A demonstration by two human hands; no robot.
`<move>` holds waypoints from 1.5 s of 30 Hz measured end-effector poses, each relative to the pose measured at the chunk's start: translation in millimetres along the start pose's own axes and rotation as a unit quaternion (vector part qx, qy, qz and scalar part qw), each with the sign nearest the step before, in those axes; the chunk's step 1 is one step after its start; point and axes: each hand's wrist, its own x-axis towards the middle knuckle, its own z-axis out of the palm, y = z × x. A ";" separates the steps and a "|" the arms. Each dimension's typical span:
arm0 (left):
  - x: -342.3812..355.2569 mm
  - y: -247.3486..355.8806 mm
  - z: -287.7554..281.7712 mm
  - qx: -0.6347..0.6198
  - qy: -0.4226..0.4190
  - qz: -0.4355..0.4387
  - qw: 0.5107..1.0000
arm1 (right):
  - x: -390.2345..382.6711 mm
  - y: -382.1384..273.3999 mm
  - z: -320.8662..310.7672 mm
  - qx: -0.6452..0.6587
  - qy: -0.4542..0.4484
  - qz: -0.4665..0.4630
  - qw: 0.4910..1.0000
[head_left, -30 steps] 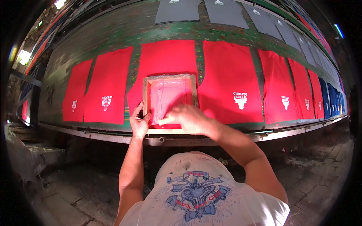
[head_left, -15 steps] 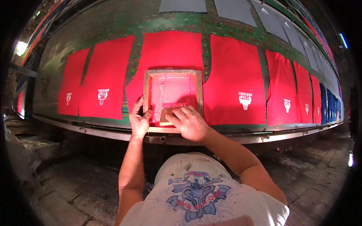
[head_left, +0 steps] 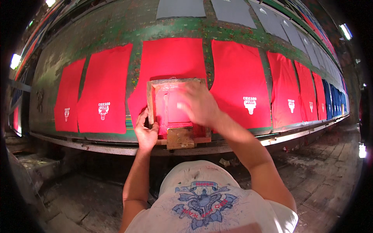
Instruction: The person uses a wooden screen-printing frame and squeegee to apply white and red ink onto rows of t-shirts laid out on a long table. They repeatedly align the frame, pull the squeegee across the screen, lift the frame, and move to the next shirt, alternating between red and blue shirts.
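Observation:
A wooden screen frame [head_left: 151, 97] lies on a red fabric panel [head_left: 171, 58] in the middle of the long table. My left hand [head_left: 147, 132] grips the frame's left side near its lower corner, thumb on top. My right hand [head_left: 196, 103], smeared by motion, is over the mesh at the upper right of the frame; its fingers are unclear. A flat brown squeegee [head_left: 180, 138] rests across the frame's lower edge, apart from my right hand.
More red panels with white printed emblems [head_left: 239, 70] line both sides, with dark blue ones [head_left: 334, 97] farther right. Grey panels [head_left: 233, 11] lie along the back. The green table [head_left: 58, 58] has a metal front rail [head_left: 97, 145] above a paved floor [head_left: 318, 186].
My right hand has left the squeegee, which lay inside the frame under its fingers, and moved up over the mesh. The squeegee now sits on the lower edge. My left hand still grips the frame.

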 end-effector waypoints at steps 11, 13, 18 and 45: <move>0.3 11.6 -1.3 -0.030 -0.003 0.098 0.995 | 131.3 87.8 35.7 0.022 -0.378 0.207 0.902; -0.7 12.3 -1.0 -0.065 0.001 0.091 0.994 | 135.9 90.2 37.9 0.039 -0.391 0.212 0.895; -5.6 15.3 0.4 -0.058 0.031 0.149 0.987 | 151.8 103.4 38.8 0.109 -0.443 0.262 0.850; -2.5 61.0 56.0 -0.165 -0.012 0.101 0.981 | -185.0 -27.2 -75.8 0.309 0.151 0.313 0.885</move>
